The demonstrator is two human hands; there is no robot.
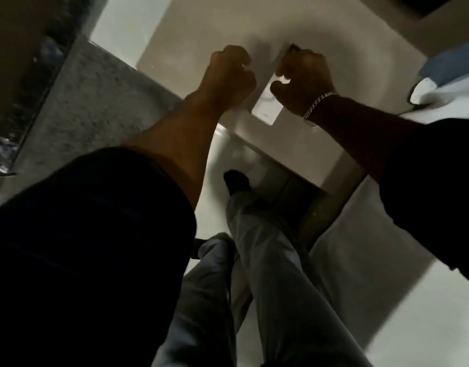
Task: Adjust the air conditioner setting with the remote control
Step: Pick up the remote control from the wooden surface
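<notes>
A white remote control (267,109) lies lengthwise on a pale table top (191,43). My right hand (304,80), with a metal bracelet at the wrist, is curled over the remote's upper half, thumb on one side and fingers on the other, and hides most of it. My left hand (228,78) hovers just left of the remote, fingers closed in a loose fist with nothing in it. The picture is dim and blurred.
The table's near edge (281,152) runs across the middle of the view. Below it are my legs in grey trousers (267,260) and a dark shoe (236,181) on a pale floor. Blue and white cloth (439,80) lies at the right. A speckled slab (77,107) is on the left.
</notes>
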